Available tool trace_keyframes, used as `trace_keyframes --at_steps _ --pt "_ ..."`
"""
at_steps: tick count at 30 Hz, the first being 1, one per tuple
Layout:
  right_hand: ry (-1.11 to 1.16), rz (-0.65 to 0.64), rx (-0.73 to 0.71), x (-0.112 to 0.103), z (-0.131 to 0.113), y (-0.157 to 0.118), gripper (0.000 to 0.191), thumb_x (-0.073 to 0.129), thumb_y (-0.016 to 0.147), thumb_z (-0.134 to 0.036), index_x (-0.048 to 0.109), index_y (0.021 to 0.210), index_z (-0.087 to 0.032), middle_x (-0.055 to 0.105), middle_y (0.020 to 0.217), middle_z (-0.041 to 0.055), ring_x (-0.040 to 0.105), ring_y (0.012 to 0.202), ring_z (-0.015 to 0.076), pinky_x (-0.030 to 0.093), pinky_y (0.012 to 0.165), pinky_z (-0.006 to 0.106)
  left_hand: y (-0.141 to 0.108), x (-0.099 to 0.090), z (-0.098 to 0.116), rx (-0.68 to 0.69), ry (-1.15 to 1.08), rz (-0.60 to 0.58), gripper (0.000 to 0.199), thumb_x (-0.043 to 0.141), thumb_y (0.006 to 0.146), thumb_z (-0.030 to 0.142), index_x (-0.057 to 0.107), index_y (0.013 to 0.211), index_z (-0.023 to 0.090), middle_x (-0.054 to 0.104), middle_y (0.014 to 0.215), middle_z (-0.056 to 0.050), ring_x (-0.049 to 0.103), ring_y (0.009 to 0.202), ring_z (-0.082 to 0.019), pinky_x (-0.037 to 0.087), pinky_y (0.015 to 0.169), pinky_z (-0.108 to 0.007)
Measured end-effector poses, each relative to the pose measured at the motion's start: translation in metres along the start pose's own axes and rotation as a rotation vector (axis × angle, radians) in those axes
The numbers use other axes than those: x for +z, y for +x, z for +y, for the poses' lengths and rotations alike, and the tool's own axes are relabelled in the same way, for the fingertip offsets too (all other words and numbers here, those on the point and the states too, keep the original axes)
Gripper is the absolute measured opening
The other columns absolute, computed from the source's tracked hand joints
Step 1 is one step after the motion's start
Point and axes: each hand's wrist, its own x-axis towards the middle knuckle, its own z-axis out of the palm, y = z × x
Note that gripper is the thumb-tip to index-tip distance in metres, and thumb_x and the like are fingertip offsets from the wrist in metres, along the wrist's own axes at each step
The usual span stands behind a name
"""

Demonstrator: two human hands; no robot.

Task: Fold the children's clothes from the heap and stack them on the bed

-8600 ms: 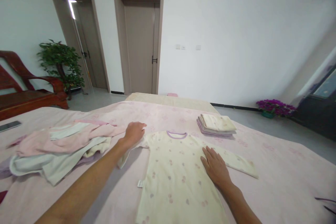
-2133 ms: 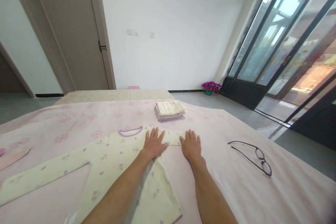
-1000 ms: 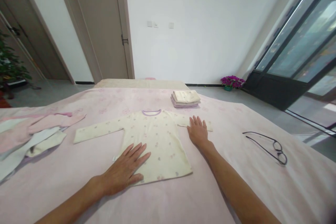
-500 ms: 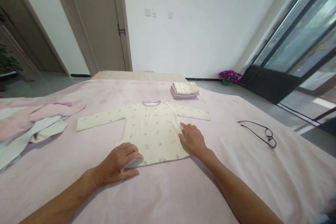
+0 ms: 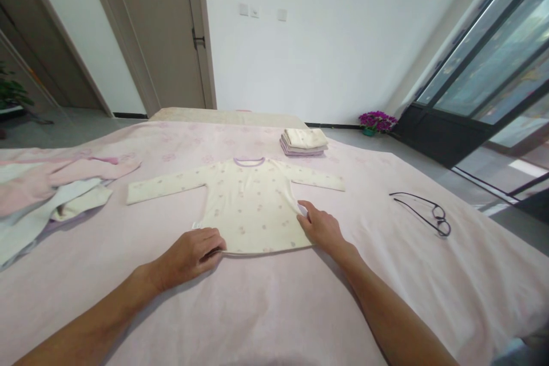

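A small cream long-sleeved shirt (image 5: 257,206) with a pale print and a purple neckline lies flat, its collar away from me and both sleeves spread sideways. My left hand (image 5: 195,254) pinches the shirt's near left corner between thumb and fingers. At the right side edge, my right hand (image 5: 321,229) has its thumb and fingers closed on the fabric, where a small fold lifts beside the fingertips. A white tag shows at the shirt's left edge, just beyond my left hand.
Folded cream and lilac clothes (image 5: 303,142) are stacked behind the right sleeve. Loose pink and white garments (image 5: 55,189) lie in a heap at the left. Black-framed glasses (image 5: 429,214) rest at the right on the pink cloth (image 5: 266,314).
My left hand has closed its thumb and fingers on the hem corner, which was slightly raised before. My right hand has drawn its fingers together on the side edge.
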Motion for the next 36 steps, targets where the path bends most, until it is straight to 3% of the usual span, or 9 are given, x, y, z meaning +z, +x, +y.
trace_keyframes --at_steps 4,8,12,15,17,21,28,33,36 --pt "-0.052 0.133 -0.077 0.002 0.002 -0.004 0.041 0.046 0.095 -0.037 0.052 0.133 -0.025 0.069 0.100 0.0073 0.063 0.089 0.0239 0.038 0.072 0.032 0.002 -0.003 0.000 -0.057 -0.089 -0.009 0.017 0.044 0.099 0.024 0.060 0.094 0.019 0.061 0.085 -0.002 0.057 0.078 -0.013 0.041 0.073 -0.024" --pt "0.000 0.312 -0.370 -0.003 -0.001 -0.010 0.027 0.051 0.093 -0.031 0.065 0.113 -0.021 0.065 0.098 0.0084 0.056 0.092 0.0228 0.038 0.082 0.034 0.004 -0.001 0.002 -0.114 -0.142 0.020 0.020 0.043 0.100 0.027 0.060 0.091 0.019 0.062 0.084 0.000 0.058 0.077 -0.011 0.042 0.073 -0.022" --pt "0.180 0.207 -0.694 -0.008 -0.012 -0.018 0.021 0.060 0.088 -0.037 0.065 0.101 -0.021 0.064 0.089 0.0051 0.053 0.084 0.0193 0.038 0.079 0.032 0.003 0.001 0.003 -0.096 -0.104 0.063 0.017 0.045 0.099 0.024 0.060 0.092 0.020 0.062 0.083 0.000 0.058 0.076 -0.012 0.041 0.072 -0.022" --pt "0.183 0.111 -0.811 -0.008 -0.021 -0.023 0.016 0.063 0.085 -0.034 0.063 0.093 -0.021 0.061 0.083 0.0035 0.052 0.079 0.0181 0.036 0.075 0.031 0.001 0.001 0.001 -0.037 -0.061 0.059 0.009 0.051 0.095 0.020 0.060 0.093 0.020 0.060 0.083 -0.001 0.056 0.075 -0.013 0.041 0.071 -0.023" --pt "0.162 0.077 -0.839 -0.007 -0.023 -0.025 0.006 0.057 0.083 -0.022 0.061 0.087 -0.021 0.059 0.078 0.0021 0.050 0.076 0.0169 0.035 0.073 0.030 -0.001 0.002 0.000 -0.006 -0.045 0.052 0.010 0.051 0.092 0.015 0.059 0.095 0.020 0.060 0.084 -0.002 0.056 0.077 -0.014 0.041 0.072 -0.024" --pt "0.160 0.037 -0.854 -0.005 -0.019 -0.025 0.017 0.049 0.077 -0.008 0.059 0.084 -0.021 0.057 0.076 0.0012 0.048 0.072 0.0154 0.033 0.069 0.028 -0.002 0.002 -0.001 0.043 -0.037 0.053 0.021 0.047 0.088 0.004 0.057 0.096 0.021 0.059 0.085 -0.002 0.056 0.079 -0.015 0.041 0.074 -0.025" --pt "0.176 -0.006 -0.818 -0.011 -0.016 -0.027 0.016 0.053 0.075 -0.016 0.058 0.089 -0.021 0.058 0.079 0.0012 0.050 0.075 0.0167 0.034 0.070 0.029 -0.002 -0.004 0.001 -0.002 -0.057 0.033 0.034 0.044 0.078 -0.004 0.056 0.096 0.022 0.059 0.089 -0.003 0.055 0.082 -0.016 0.042 0.074 -0.027" --pt "0.161 -0.007 -0.802 -0.012 -0.015 -0.028 0.030 0.046 0.067 -0.008 0.060 0.090 -0.022 0.059 0.080 0.0020 0.051 0.076 0.0173 0.035 0.071 0.030 -0.002 -0.011 0.001 -0.055 -0.095 -0.001 0.053 0.038 0.058 -0.011 0.052 0.097 0.023 0.058 0.096 -0.002 0.054 0.091 -0.018 0.042 0.079 -0.029" --pt "0.196 -0.034 -0.798 -0.012 -0.012 -0.026 0.033 0.044 0.063 -0.008 0.061 0.088 -0.022 0.058 0.078 0.0018 0.051 0.075 0.0171 0.036 0.071 0.030 0.000 -0.017 0.004 -0.096 -0.076 -0.057 0.054 0.038 0.051 -0.009 0.051 0.092 0.023 0.058 0.093 -0.001 0.053 0.089 -0.018 0.041 0.077 -0.029"
